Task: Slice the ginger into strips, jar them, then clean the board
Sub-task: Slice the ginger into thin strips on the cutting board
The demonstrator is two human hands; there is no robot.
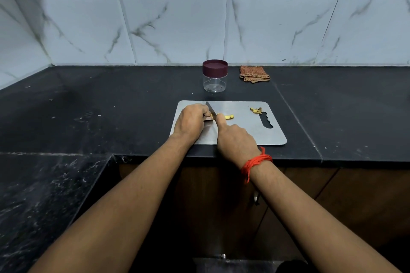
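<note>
Right hand [235, 139]: index finger straight, tip on ginger [228, 116]; thumb hidden, can't tell if it pinches. Left hand [190, 122] fingers clamped on knife [210, 109] handle, blade beside ginger. Both on steel cutting board [244, 131]. Scraps [256, 110] at far right. Behind: lidded jar [214, 75], folded cloth [254, 74].

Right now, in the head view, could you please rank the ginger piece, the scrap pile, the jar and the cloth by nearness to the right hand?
1. ginger piece, at the right hand's fingertip.
2. scrap pile, near the board's far right corner.
3. jar and cloth, both behind the board, too close to call.
</note>
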